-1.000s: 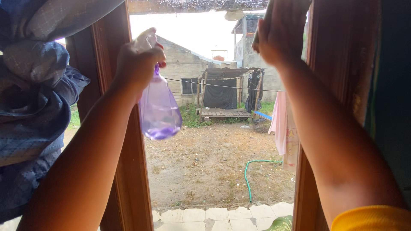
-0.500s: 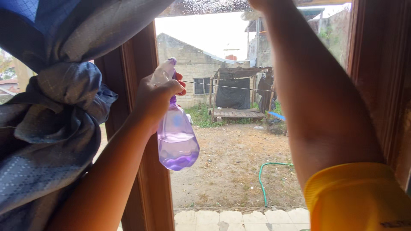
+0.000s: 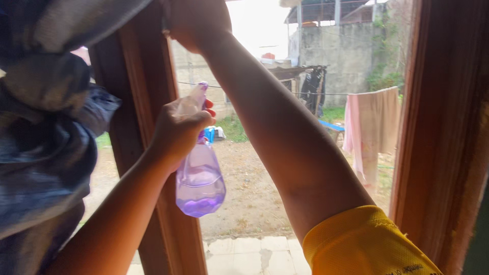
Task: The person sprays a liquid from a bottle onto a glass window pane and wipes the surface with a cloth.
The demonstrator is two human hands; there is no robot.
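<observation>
My left hand [image 3: 178,135] grips the neck of a clear spray bottle [image 3: 200,186] with purple liquid in its lower part, held upright in front of the window glass [image 3: 254,203]. A finger rests by the trigger at the white nozzle. My right hand [image 3: 198,23] is raised to the top left of the pane, next to the wooden post [image 3: 142,102]. Its fingers are curled against the glass, and whether they hold anything is hidden. My right forearm crosses the pane diagonally, ending in a yellow sleeve [image 3: 361,244].
A knotted blue-grey curtain [image 3: 46,127] hangs at the left, close to my left arm. The brown wooden frame [image 3: 438,127] bounds the pane at the right. Outside are a dirt yard, a pink cloth on a line [image 3: 372,127] and grey buildings.
My right hand has moved from the top right of the pane across to the top left. The view has shifted. The bottle stays in my left hand, lower in view.
</observation>
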